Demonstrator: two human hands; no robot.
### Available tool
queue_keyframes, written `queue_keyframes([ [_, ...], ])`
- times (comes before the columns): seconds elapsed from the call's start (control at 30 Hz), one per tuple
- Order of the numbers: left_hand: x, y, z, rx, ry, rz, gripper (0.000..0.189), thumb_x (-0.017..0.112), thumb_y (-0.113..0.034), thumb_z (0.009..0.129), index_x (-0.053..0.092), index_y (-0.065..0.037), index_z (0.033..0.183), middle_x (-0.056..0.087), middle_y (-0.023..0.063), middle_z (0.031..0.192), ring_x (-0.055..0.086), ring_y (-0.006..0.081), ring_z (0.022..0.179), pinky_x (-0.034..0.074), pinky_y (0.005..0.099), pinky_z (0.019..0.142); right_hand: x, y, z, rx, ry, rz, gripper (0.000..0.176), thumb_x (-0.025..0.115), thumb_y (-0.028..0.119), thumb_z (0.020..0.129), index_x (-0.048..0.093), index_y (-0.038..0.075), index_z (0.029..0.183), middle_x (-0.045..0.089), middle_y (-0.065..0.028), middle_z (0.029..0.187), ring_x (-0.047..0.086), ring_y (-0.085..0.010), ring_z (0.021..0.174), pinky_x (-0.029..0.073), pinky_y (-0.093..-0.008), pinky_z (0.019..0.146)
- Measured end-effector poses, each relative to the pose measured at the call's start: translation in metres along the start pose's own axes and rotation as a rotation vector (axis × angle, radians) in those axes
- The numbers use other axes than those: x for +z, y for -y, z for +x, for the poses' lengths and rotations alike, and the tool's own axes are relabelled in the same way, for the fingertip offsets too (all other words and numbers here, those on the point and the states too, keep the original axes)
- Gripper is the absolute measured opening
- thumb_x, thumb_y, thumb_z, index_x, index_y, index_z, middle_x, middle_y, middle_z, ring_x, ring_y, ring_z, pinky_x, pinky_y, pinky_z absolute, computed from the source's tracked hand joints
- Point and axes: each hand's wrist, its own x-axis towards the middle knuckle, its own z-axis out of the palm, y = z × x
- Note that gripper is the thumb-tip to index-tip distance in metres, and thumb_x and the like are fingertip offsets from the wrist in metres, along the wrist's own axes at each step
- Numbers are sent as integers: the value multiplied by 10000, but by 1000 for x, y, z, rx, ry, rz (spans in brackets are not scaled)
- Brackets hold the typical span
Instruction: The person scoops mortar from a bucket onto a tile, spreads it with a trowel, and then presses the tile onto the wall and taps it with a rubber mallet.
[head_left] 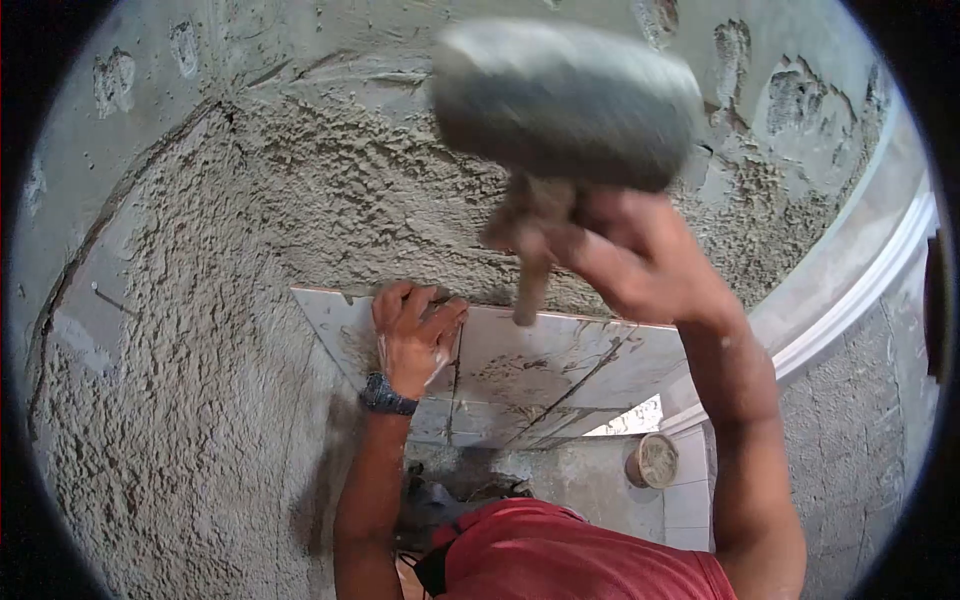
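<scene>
A rubber mallet with a dark, cement-smeared head is gripped by its short handle in my right hand. Its head is raised in front of the rough wall and blurred by motion. My left hand, a watch on its wrist, lies with fingers spread and bent along the top edge of a wall tile at the left corner. Beside it is another light tile, streaked with mortar, below the handle's lower end. Dark joints run between these tiles and the lower ones.
Rough mortar covers the wall above the tiles and the side wall on the left. A nail sticks out there. On the floor to the lower right stands a bucket of grey mix. A pale frame borders the right side.
</scene>
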Motion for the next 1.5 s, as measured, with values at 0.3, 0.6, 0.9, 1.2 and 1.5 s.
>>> queue_keyframes([
  [0.3,-2,7,-2,5,102,60,249,796,-165,656,752,-206,897,608,56,1026,473,347,1065,341,500,933,9,-4,41,315,175,-238,228,634,223,890,586,0,891,609,-86,744,568,-205,691,461,-358,674],
  [0.6,4,6,-2,-1,33,5,255,802,-159,645,747,-208,889,642,34,1037,484,337,1078,339,484,941,18,-29,39,-61,220,-340,218,608,202,880,594,7,977,644,-168,836,628,-287,771,478,-402,694],
  [0.9,7,10,-5,9,26,-8,232,774,-156,660,751,-227,879,627,-5,1073,472,313,1101,325,498,959,23,-27,49,16,205,-163,241,635,229,875,617,1,950,622,-201,782,619,-345,753,477,-409,697],
  [1.2,2,10,-4,25,82,4,241,787,-156,662,719,-229,882,619,-12,1077,477,318,1113,332,492,931,36,-28,55,9,259,-214,216,610,193,871,622,-14,932,630,-203,791,630,-346,758,486,-424,709],
  [1.5,8,10,-6,24,-10,-37,237,780,-134,654,719,-237,858,608,-29,1082,477,294,1098,335,486,943,42,-19,57,-40,235,-274,200,611,181,866,625,4,959,645,-196,801,640,-352,798,489,-425,717],
])
